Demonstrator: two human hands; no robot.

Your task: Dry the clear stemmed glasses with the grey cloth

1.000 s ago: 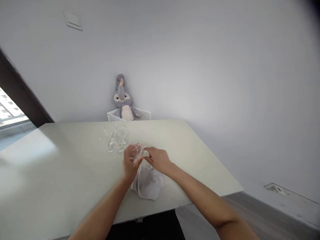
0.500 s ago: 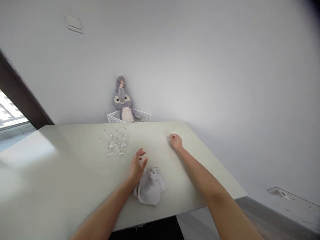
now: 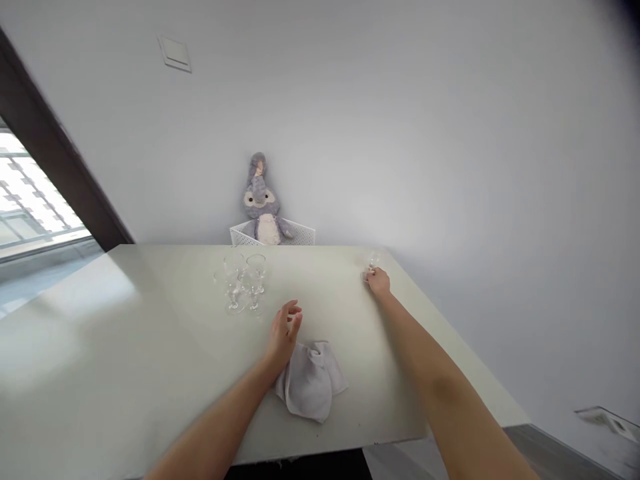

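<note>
Far out over the right side of the table, my right hand (image 3: 379,281) has its fingers closed around the lower part of a clear stemmed glass (image 3: 374,259). The glass stands upright, its bowl showing above my fingers. My left hand (image 3: 285,333) is open with nothing in it, fingers loosely curved, just beside a crumpled light grey cloth (image 3: 311,385). Ahead and to the left of that hand, several clear stemmed glasses (image 3: 256,267) stand close together; they overlap in view.
The white table (image 3: 150,347) reaches to the grey wall. Behind its far edge a grey plush toy (image 3: 268,227) sits in a white perforated basket (image 3: 303,235). A light switch (image 3: 175,53) is on the wall, and a dark window frame (image 3: 65,147) slants at the left.
My right hand has moved a little to the right along the table with the glass. My left hand stays near the cloth, fingers curling slightly more. The view has shifted left.
</note>
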